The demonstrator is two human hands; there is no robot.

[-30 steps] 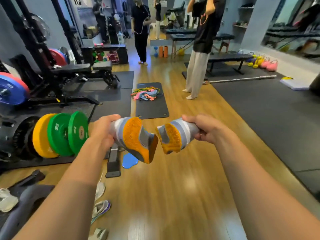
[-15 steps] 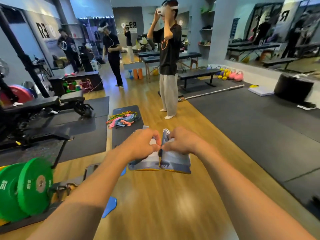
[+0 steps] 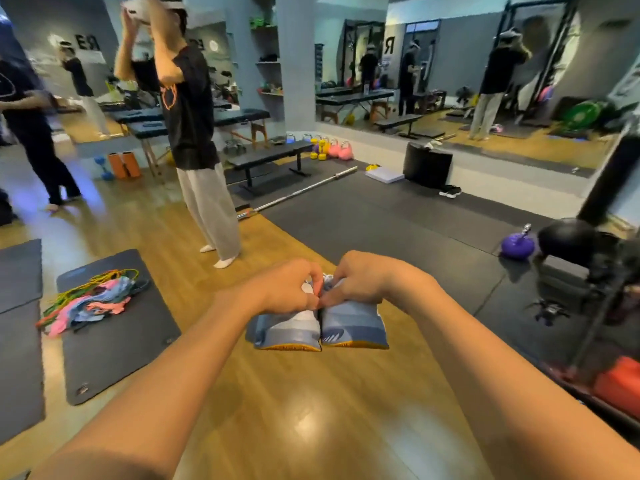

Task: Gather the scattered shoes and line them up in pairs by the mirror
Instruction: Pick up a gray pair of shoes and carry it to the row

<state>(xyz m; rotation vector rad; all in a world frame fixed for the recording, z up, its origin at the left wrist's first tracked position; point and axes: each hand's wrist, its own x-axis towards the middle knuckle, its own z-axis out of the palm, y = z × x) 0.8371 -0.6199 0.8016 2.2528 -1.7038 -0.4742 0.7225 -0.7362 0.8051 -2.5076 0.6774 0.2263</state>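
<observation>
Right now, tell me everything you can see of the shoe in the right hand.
The shoe is a sneaker with a blue-grey upper, seemingly synthetic, a white striped mark low on its side and an orange-yellow sole edge underneath. It hangs sole-down above the wooden floor. The right hand grips its top, fingers curled over the opening. It sits flush against the matching shoe in the left hand. Which end faces the camera is unclear.

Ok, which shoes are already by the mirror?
The black ones on the dark mat beside the black box; left hand and right hand hold the blue pair.
</observation>
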